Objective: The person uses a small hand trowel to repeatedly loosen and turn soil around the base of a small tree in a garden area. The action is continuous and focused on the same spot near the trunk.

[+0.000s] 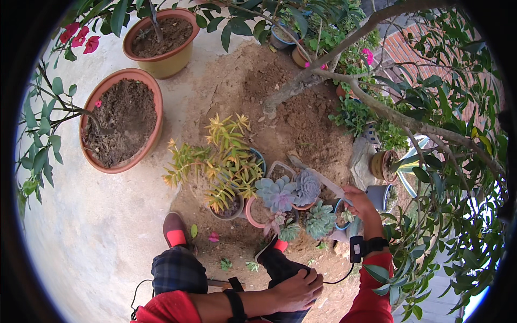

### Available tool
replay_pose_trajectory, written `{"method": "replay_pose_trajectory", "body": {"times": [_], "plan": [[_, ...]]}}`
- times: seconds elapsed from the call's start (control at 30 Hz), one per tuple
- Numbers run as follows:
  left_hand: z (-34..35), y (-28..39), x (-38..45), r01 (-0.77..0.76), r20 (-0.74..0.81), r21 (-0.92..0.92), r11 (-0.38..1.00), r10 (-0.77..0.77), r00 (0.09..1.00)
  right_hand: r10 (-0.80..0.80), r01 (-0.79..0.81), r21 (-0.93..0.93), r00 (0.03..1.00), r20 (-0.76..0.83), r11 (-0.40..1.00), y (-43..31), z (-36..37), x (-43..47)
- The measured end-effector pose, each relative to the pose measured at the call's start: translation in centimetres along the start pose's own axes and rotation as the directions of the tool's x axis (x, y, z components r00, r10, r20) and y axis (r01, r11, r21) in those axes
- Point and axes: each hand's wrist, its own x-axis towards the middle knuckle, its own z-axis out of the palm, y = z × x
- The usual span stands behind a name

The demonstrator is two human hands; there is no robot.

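My right hand (355,202) is closed around the handle end of a long, flat tool (325,181), perhaps a trowel, whose pointed tip rests near the soil above the succulents. Below that tool are a blue-grey rosette succulent (307,187), a paler one with a pinkish centre (278,193) and a green rosette (320,219). A small succulent in a blue-rimmed pot (342,216) stands beside my right hand. My left hand (299,290) lies on my knee with its fingers slightly bent, holding nothing that shows.
Yellow-green succulents (230,161) grow in pots left of the rosettes. Two large terracotta-coloured pots (158,121) (171,68) stand on the concrete. A leaning tree trunk (291,93) rises from bare soil, its branches (416,123) spreading over the right side. A rock (363,161) lies near more pots.
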Motion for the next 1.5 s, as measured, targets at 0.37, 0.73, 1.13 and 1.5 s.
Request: {"method": "replay_pose_trajectory", "body": {"times": [0.37,0.73,1.13,1.5], "plan": [[-0.3,0.3,0.2,-0.005,0.067,-0.035,0.999,0.008,0.998,-0.111,0.115,0.115,0.993,-0.044,0.987,5.2,0.4,1.1],[-0.4,0.0,0.4,0.010,0.071,-0.004,1.000,-0.010,0.997,-0.175,0.170,-0.042,0.964,-0.199,0.985,4.7,2.4,2.3],[-0.8,-1.3,0.2,0.020,0.038,-0.016,1.000,-0.019,0.999,-0.369,0.326,-0.197,0.898,-0.242,0.924,8.2,3.5,4.3],[-0.2,-1.2,0.6,0.003,-0.043,-0.091,0.996,-0.007,0.999,-0.443,0.400,-0.219,0.872,-0.209,0.890,4.7,3.4,11.3]]}}
